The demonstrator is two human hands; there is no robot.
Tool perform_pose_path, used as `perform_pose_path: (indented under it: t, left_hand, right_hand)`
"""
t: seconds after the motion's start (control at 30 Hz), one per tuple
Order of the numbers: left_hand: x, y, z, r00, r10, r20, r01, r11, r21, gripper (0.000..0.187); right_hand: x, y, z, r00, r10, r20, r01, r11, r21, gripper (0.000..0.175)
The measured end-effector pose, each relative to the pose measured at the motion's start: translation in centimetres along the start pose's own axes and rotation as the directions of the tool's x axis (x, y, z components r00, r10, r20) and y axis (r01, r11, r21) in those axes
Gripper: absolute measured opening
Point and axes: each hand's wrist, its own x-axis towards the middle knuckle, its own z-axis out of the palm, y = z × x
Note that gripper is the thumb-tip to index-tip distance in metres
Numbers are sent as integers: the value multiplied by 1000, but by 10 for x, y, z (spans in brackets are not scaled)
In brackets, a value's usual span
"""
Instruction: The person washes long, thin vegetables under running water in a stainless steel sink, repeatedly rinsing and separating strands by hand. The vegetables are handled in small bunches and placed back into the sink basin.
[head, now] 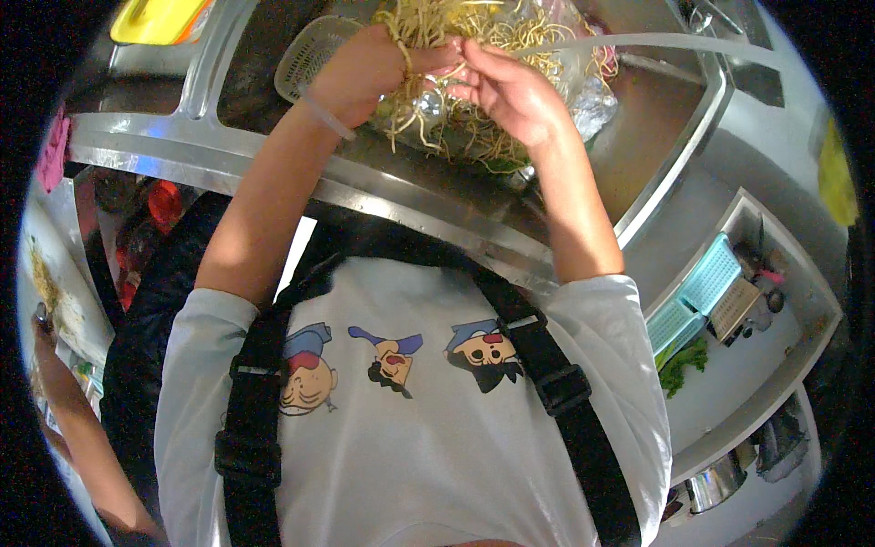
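Both hands are over the steel sink (pixel 656 130), close together above a heap of pale, stringy roots (pixel 499 143) that lies with clear plastic. My left hand (pixel 372 68) has roots against its palm side and around its fingers; a translucent band is on the wrist. My right hand (pixel 513 89) meets the left at the fingertips, thumb and fingers pinched near a root strand. Whether its fingertips grip that strand is hard to tell. A pale translucent hose (pixel 649 42) reaches in from the right to the roots. A perforated plastic basket (pixel 307 58) stands left of my left hand.
A yellow tray (pixel 154 20) lies at upper left. To the right, a white bin (pixel 745 410) holds a turquoise basket (pixel 711 273), a grater-like perforated piece (pixel 735 308) and green leaves (pixel 683 366). At far left, another person's arm (pixel 82 437) reaches over a white board (pixel 75 294).
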Motion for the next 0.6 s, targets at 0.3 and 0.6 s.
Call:
perform_pose_path:
  t: [0.3, 0.6]
  left_hand:
    - [6, 25, -17, 998, 28, -58, -18, 987, 158, 17]
    - [-17, 15, -77, 982, -125, -139, 96, 975, -200, 17]
  right_hand:
    - [46, -10, 25, 983, -24, -180, 60, 979, 194, 18]
    - [66, 48, -32, 918, -238, -317, -341, -64, -938, 37]
